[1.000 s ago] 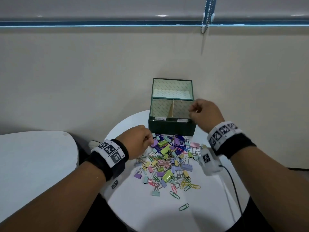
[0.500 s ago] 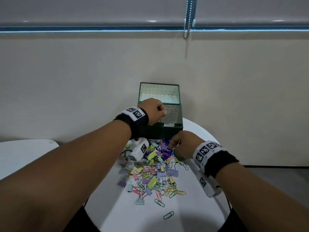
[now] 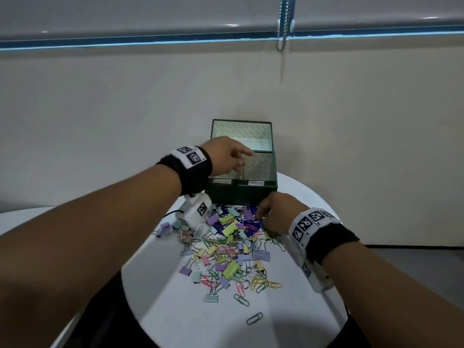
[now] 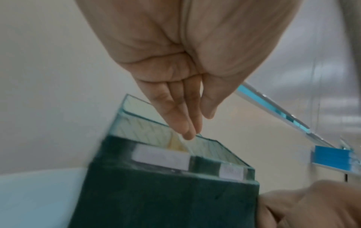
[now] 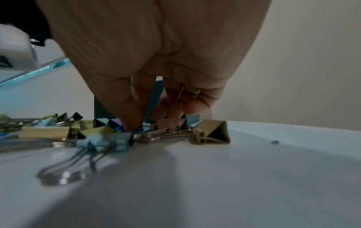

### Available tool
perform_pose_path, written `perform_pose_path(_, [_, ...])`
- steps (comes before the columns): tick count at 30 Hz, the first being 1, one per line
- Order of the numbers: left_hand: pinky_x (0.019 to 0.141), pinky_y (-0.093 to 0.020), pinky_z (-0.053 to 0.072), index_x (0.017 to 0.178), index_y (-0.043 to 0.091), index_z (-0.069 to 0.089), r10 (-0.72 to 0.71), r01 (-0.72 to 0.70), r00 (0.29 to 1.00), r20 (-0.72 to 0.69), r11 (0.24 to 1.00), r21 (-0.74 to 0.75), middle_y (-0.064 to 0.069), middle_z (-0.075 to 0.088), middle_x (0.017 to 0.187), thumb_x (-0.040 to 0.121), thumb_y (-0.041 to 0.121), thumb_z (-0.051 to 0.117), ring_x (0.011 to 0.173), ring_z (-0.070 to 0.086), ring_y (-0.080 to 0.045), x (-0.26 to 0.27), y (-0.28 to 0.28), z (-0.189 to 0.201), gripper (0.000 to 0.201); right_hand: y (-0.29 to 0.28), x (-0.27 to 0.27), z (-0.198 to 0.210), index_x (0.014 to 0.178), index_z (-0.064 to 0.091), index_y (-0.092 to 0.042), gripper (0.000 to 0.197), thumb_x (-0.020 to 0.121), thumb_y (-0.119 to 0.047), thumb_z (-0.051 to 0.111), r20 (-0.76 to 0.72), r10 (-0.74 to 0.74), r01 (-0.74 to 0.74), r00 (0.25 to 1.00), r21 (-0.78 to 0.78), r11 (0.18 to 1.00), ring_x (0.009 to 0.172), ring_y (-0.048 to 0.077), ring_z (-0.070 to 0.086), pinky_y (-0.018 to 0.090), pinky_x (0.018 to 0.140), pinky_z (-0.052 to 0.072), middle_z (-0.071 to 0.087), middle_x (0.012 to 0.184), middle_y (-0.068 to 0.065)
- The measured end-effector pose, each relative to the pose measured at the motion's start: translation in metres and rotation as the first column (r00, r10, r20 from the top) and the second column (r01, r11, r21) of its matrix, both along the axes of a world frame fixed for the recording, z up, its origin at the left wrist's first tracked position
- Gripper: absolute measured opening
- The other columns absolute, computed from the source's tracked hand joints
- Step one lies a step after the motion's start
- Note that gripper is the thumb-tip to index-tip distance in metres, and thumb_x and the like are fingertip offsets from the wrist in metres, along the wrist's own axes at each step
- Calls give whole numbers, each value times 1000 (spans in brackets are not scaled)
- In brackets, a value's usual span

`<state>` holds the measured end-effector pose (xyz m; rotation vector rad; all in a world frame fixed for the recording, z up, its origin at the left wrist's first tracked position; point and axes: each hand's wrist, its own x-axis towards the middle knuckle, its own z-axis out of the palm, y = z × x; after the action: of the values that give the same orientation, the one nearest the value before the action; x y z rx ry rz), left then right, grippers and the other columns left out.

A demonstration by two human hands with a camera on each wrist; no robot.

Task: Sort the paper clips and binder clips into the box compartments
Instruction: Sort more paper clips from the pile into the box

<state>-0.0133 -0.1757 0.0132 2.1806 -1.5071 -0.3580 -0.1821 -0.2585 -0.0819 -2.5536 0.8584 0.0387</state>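
Head view, left side first: left hand (image 3: 223,156) held above the left compartment of the dark green box (image 3: 241,194), fingers straight and close together, pointing down into the opening beside the divider (image 3: 241,169); nothing visible in it. Left wrist view confirms: fingers (image 4: 181,121) extended and relaxed, thumb slightly apart, tips just above the box rim, palm empty. Box has two white labels (image 3: 256,183) on its front rim and the lid (image 3: 242,133) standing open behind, against the wall. Contents of the compartments can't be made out.

Centre: pile of paper clips and binder clips (image 3: 226,249) in pastel colours spread on the round white table (image 3: 175,322), just in front of the box, some lying on a dark blue sheet. A single green paper clip (image 3: 254,318) lies apart at the near edge.

Right: right hand (image 3: 275,213) down at the far right edge of the pile, touching it, fingers curled. Right wrist view: thumb and fingertips (image 5: 132,117) pressed down among the clips, closing toward a pinch on something small; which clip can't be told, blurred. Beige binder clip (image 5: 212,131) just beside the hand, light blue binder clip (image 5: 105,142) in front of the thumb
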Motion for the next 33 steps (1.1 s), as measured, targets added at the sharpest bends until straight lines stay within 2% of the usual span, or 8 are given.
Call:
perform_pose_path(5, [69,-20,47,97,28,73,-22,-13,982,189,983,181,16,70,80,91,22,68,68,61,5,31,62,-3,10,0,2,-2,79,70,-28,19,87,-12,66,5,24,-24,1000,-47,999,85,14,66,26,77,55,70,91,-5])
perform_pose_path(8, [86,-21,48,110,28,74,-111,-57,931,347,896,440,13,72,101,92,23,64,88,64,-5,51,98,-24,21,4,1,1,75,65,-23,18,90,-15,60,9,39,-39,999,-69,997,85,18,66,23,72,51,70,89,0])
perform_pose_path(10, [85,-17,42,119,33,70,-127,-77,927,354,858,508,13,69,108,93,23,60,94,61,-5,61,116,-40,29,7,-1,5,82,69,-19,14,88,-12,59,22,16,-15,1000,-69,997,86,18,66,23,71,51,70,89,0])
perform_pose_path(14, [87,-20,42,125,47,63,-101,-64,943,316,879,472,13,63,107,96,25,55,92,57,-6,68,126,-59,37,7,-3,6,87,73,-22,19,79,-7,65,-24,6,-8,1000,-67,998,88,16,65,28,76,55,69,91,-4])
perform_pose_path(20, [77,-23,45,97,33,76,-117,-57,911,395,913,403,17,57,87,90,28,65,83,56,-5,64,118,-66,14,6,0,4,71,65,-21,20,86,-10,57,-27,37,-40,999,-106,994,76,17,64,24,64,49,72,88,3])
perform_pose_path(27, [71,-27,50,79,27,61,-50,-123,896,442,927,355,11,64,83,87,23,54,79,60,-12,65,123,-66,12,7,-2,3,79,57,-18,10,87,-12,56,162,39,-17,986,-138,990,70,19,58,27,64,50,66,78,3])
perform_pose_path(29, [66,-23,50,79,24,62,118,-204,934,339,951,233,10,68,80,86,21,59,76,64,-10,69,125,-63,8,6,-4,4,84,55,-19,10,88,-10,56,213,33,-7,977,-124,992,71,21,60,30,66,52,65,77,1])
perform_pose_path(33, [58,-24,54,98,14,62,265,-251,920,-288,964,87,-6,72,81,93,1,54,63,66,-13,74,135,-57,16,4,-3,5,92,61,-24,17,93,-11,51,222,34,-16,974,-83,996,74,16,59,27,66,48,63,83,-6])
